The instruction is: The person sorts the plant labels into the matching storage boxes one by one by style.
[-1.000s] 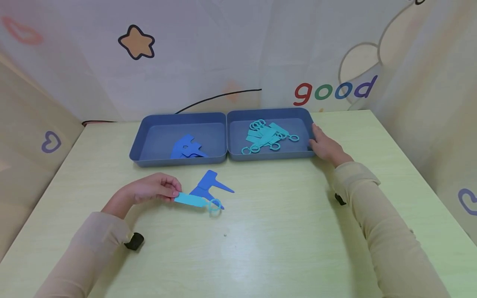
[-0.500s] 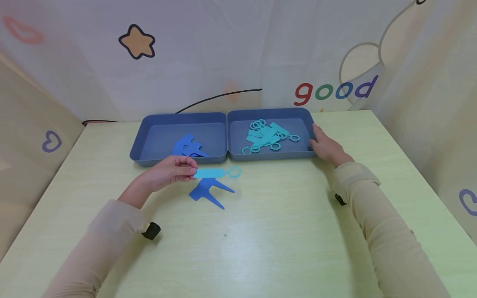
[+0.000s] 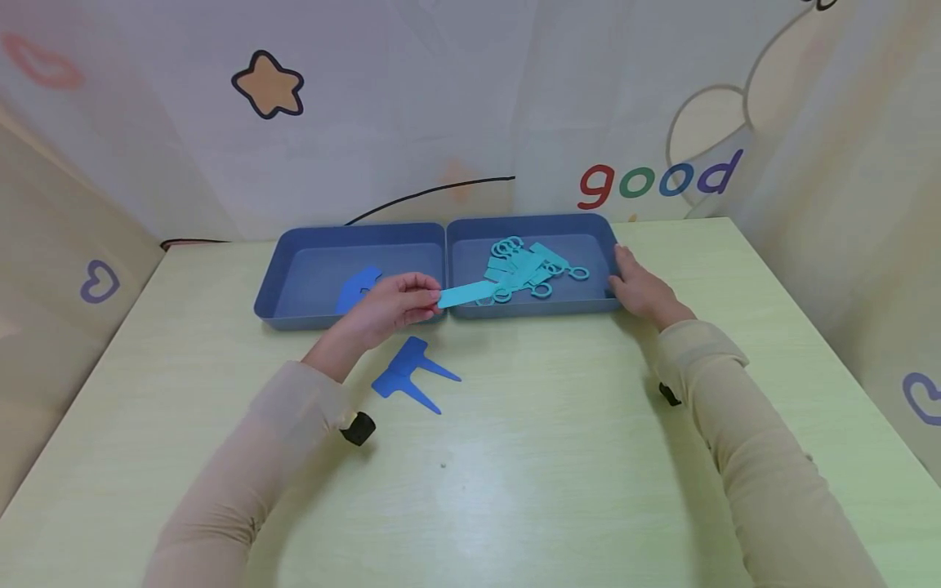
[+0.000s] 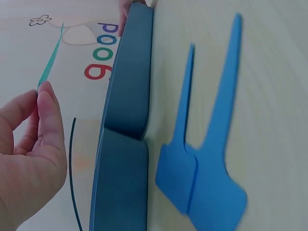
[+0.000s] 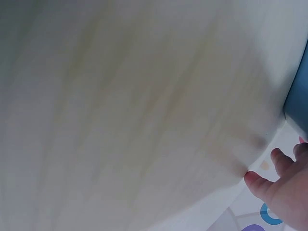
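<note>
In the head view my left hand (image 3: pixel 393 309) pinches one end of a flat turquoise tag (image 3: pixel 466 294) between thumb and fingers, above the middle where two trays meet. The tag's far end overlaps several turquoise ring-ended tags (image 3: pixel 522 265) piled in the right blue-grey tray (image 3: pixel 588 307). At that tray's right wall is my right hand (image 3: pixel 643 286), its thumb over the rim and its fingers along the outside. The right wrist view shows those fingers (image 5: pixel 260 185) beside the tray's corner. Two blue T-shaped plant labels (image 4: pixel 214 173) lie overlapping on the table before the trays.
The left blue-grey tray (image 3: pixel 309 320) stands against the right one, with several blue labels (image 3: pixel 356 287) in it, partly hidden by my left hand. A printed curtain (image 3: pixel 412 106) hangs behind and at both sides of the pale wood table (image 3: pixel 515 457).
My left hand has carried the turquoise tag up and to the right, from over the blue labels to the right tray's front left corner. My right hand has stayed at the tray.
</note>
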A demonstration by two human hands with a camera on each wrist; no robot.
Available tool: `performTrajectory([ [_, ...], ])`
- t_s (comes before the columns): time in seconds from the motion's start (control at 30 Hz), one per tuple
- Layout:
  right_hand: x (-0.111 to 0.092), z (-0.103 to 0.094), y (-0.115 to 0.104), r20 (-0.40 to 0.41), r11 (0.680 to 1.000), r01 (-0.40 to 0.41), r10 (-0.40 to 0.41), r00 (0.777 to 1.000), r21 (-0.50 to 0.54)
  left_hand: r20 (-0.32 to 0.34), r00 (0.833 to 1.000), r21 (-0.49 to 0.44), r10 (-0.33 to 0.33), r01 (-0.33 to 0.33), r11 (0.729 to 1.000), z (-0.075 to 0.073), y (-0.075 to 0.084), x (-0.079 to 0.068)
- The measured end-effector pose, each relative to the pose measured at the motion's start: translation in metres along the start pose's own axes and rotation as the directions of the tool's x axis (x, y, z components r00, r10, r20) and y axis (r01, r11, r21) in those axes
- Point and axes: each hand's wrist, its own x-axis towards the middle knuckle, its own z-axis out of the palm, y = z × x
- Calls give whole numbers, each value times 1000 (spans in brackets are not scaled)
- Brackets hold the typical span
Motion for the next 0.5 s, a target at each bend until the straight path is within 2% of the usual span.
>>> performTrajectory([
  [0.23,-1,-1,0,4,1000,2,-2,1000,13,-101,995,-72,-3,-4,997,17,3,26],
  [0.5,-2,-2,-1,6,1000,8,-8,1000,21,-210,977,-173,-29,-8,985,35,5,53],
])
